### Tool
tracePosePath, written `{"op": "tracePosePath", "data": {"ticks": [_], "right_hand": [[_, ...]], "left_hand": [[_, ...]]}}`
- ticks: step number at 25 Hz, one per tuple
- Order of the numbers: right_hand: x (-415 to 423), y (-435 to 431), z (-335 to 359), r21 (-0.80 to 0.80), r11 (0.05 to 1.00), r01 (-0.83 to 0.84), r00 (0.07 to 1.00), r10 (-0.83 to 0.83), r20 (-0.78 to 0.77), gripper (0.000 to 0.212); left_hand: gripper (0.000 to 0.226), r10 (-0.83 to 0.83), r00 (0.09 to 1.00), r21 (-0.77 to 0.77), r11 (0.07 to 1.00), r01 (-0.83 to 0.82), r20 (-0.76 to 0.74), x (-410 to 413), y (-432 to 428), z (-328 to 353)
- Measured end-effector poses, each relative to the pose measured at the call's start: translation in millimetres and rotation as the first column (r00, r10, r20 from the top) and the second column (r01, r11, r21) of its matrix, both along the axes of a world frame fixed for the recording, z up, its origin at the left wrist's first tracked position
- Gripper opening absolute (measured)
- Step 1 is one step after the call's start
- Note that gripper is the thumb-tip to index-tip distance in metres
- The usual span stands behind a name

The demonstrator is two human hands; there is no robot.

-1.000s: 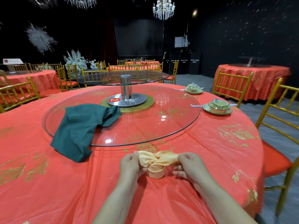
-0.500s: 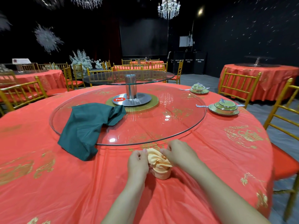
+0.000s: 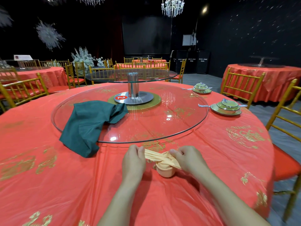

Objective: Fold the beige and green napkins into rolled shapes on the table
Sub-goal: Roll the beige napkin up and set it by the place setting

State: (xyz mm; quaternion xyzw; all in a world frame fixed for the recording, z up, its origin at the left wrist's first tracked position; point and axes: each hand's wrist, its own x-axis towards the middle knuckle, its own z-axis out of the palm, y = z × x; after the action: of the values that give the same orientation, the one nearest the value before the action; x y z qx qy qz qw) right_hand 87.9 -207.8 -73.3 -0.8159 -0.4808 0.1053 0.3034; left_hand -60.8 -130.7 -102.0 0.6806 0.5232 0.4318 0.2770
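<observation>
- The beige napkin [image 3: 164, 167] is on the red tablecloth [image 3: 65, 185], just on my side of the glass turntable [image 3: 162, 121], a bit past its near rim and not touching it.
- Looks-wise, the bottom part is a chunky little roll, kind of like a stubby cup sitting on the cloth. Across the top there's a flat pleated band pulled tight between my hands.
- The band is the long bit. It runs side to side, roughly along the turntable's near rim, with the left end a touch higher and closer to the glass and the right end dipping down toward me.
- The roll under it stands more or less upright, with its rounded end facing me.
- My left hand [image 3: 133, 162] has its fingers curled in and pinches the left end of the band.
- My right hand [image 3: 189, 160] is curled too. It grips the right end of the band where it comes down over the roll.
- The green napkin [image 3: 88, 124] isn't rolled at all, just a crumpled heap. It's draped over the turntable's left side, part on the glass and part spilling over the rim onto the cloth.
- Its long axis goes from near the turntable's metal hub [image 3: 133, 88] out toward the near-left, with a loose corner poking toward the hub.
</observation>
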Motion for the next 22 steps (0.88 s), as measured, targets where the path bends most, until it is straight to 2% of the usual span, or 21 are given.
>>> {"op": "tracePosePath", "data": {"ticks": [3, 5, 7, 9, 11, 13, 14, 16, 17, 19, 20, 21, 22], "right_hand": [[10.3, -3.5, 5.1, 0.011, 1.0, 0.026, 1.0, -0.026, -0.017, 0.05], [14.9, -9.7, -3.0, -0.009, 0.998, 0.057, 0.998, -0.057, -0.019, 0.051], [16.1, -14.7, -13.2, 0.038, 0.998, 0.059, 0.998, -0.058, -0.029, 0.049], [16.5, -14.7, -17.4, 0.129, 0.991, 0.021, 0.998, -0.013, -0.065, 0.04], [15.5, -12.0, -16.1, 0.221, 0.975, -0.005, 0.988, 0.039, -0.152, 0.03], [13.8, -10.8, -13.5, 0.282, 0.959, 0.012, 0.961, 0.067, -0.27, 0.026], [11.7, -11.1, -13.2, 0.3, 0.954, 0.007, 0.955, 0.083, -0.284, 0.025], [6.5, -12.7, -15.1, 0.315, 0.948, -0.039, 0.98, 0.097, -0.173, 0.022], [3.1, -13.3, -16.0, 0.322, 0.945, -0.064, 0.993, 0.094, -0.077, 0.021], [-3.4, -13.3, -16.0, 0.347, 0.931, -0.115, 0.992, 0.09, 0.088, 0.016], [-5.0, -13.5, -16.1, 0.358, 0.925, -0.129, 0.988, 0.09, 0.123, 0.012], [-5.6, -14.4, -16.7, 0.36, 0.924, -0.125, 0.989, 0.084, 0.125, 0.012], [-5.3, -16.4, -17.1, 0.355, 0.929, -0.108, 0.992, 0.076, 0.102, 0.015]], "left_hand": [[0.032, -0.03, 0.998, -0.048, 0.998, 0.033, 0.051, 1.9, 2.7, -4.8], [0.033, -0.077, 0.996, -0.042, 0.996, 0.075, -0.049, 6.7, -4.9, -6.2], [0.034, -0.126, 0.983, 0.004, 0.992, 0.128, -0.136, 11.0, -16.0, -4.4], [0.034, -0.185, 0.974, 0.028, 0.981, 0.19, -0.128, 14.9, -20.6, -6.6], [0.03, -0.251, 0.968, -0.041, 0.967, 0.252, 0.02, 17.7, -21.7, -9.6], [0.029, -0.242, 0.937, -0.128, 0.952, 0.28, 0.25, 21.1, -20.4, -7.5], [0.03, -0.227, 0.909, -0.186, 0.934, 0.305, 0.35, 22.1, -21.5, -4.0], [0.039, -0.224, 0.85, -0.27, 0.883, 0.383, 0.476, 24.3, -26.9, 4.8], [0.044, -0.251, 0.863, -0.266, 0.881, 0.392, 0.439, 24.8, -30.9, 9.4], [0.047, -0.288, 0.945, -0.188, 0.93, 0.315, 0.156, 26.3, -39.1, 15.3], [0.041, -0.273, 0.961, -0.148, 0.949, 0.278, 0.054, 27.7, -40.0, 15.8], [0.034, -0.263, 0.965, -0.128, 0.956, 0.263, 0.019, 27.5, -38.8, 15.9], [0.032, -0.274, 0.961, -0.132, 0.952, 0.277, 0.043, 27.3, -36.2, 15.4]]}}
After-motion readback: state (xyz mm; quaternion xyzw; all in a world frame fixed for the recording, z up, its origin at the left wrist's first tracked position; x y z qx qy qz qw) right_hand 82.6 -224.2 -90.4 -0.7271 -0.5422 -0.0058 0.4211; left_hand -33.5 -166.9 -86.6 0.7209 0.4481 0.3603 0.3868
